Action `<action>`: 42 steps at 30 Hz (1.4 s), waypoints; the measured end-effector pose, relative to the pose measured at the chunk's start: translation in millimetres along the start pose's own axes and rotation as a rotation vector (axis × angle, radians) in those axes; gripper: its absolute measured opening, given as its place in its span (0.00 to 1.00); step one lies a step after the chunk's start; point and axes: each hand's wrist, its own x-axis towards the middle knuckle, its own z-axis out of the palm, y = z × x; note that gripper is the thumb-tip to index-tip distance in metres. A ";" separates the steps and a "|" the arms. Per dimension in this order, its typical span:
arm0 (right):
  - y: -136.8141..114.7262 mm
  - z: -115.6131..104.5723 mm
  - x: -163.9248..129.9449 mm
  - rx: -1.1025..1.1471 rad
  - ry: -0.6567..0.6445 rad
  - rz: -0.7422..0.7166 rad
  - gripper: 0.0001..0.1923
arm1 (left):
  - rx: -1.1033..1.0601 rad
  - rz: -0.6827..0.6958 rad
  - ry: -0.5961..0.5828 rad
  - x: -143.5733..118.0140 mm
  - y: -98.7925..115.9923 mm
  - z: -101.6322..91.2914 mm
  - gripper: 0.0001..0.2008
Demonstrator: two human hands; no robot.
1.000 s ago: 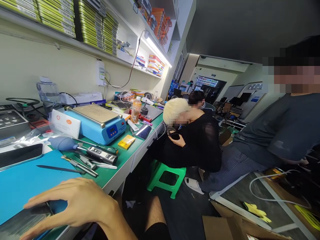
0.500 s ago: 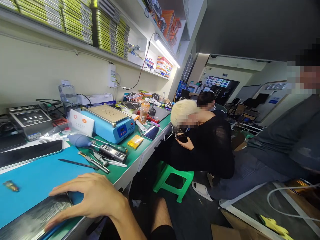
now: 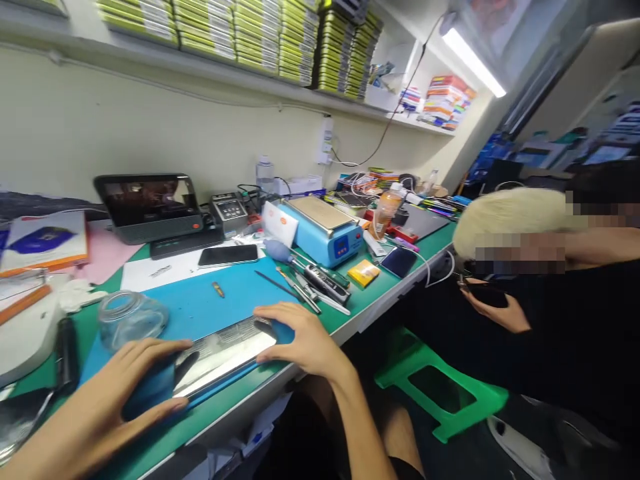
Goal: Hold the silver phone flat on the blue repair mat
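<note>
A flat, glossy phone [image 3: 225,357] with a streaked, reflective face lies along the front edge of the blue mat [image 3: 200,293]. At its left end, my left hand [image 3: 135,387] has thumb and fingers on opposite edges. My right hand [image 3: 303,340] grips the other end the same way. Past the phone, a small brass-coloured piece [image 3: 218,289] rests on the mat. An empty-looking glass jar [image 3: 131,320] stands beyond my left hand. Tweezers and other slim tools [image 3: 300,290] lie beyond my right hand, beside a blue air blower [image 3: 278,251].
A blue heating plate machine [image 3: 325,233] stands behind the tools, near a yellow box [image 3: 363,273]. Another phone [image 3: 228,255] lies at the mat's back edge. To the right, a person [image 3: 565,320] bends over a phone beside a green stool [image 3: 445,393].
The view has swung left, bringing the jar and a propped display into sight. My left hand now shows at the phone's left end; my right hand stays at its right end.
</note>
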 end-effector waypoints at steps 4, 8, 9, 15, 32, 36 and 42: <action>-6.0 -4.8 1.1 -0.014 -0.033 0.077 0.38 | -0.103 -0.114 -0.092 3.9 1.0 -0.3 0.31; -10.5 -6.7 2.1 -0.009 -0.043 0.152 0.38 | -0.091 -0.047 -0.084 3.6 -10.4 3.8 0.33; -11.3 -7.1 2.4 -0.001 -0.043 0.162 0.38 | -0.086 -0.038 -0.079 2.7 -12.2 4.6 0.34; -16.0 -13.8 4.4 0.054 -0.091 0.202 0.36 | -0.024 -0.034 -0.063 1.8 -9.9 1.3 0.34; -16.4 -22.9 8.5 0.140 -0.138 0.266 0.33 | -0.067 -0.003 -0.071 6.4 4.7 -6.0 0.30; -14.6 -22.1 7.9 0.138 -0.129 0.252 0.35 | -0.198 -0.084 -0.080 7.8 13.6 -11.2 0.30; -16.9 -21.4 7.4 0.107 -0.126 0.281 0.38 | -0.227 -0.048 -0.082 9.1 9.6 -10.1 0.29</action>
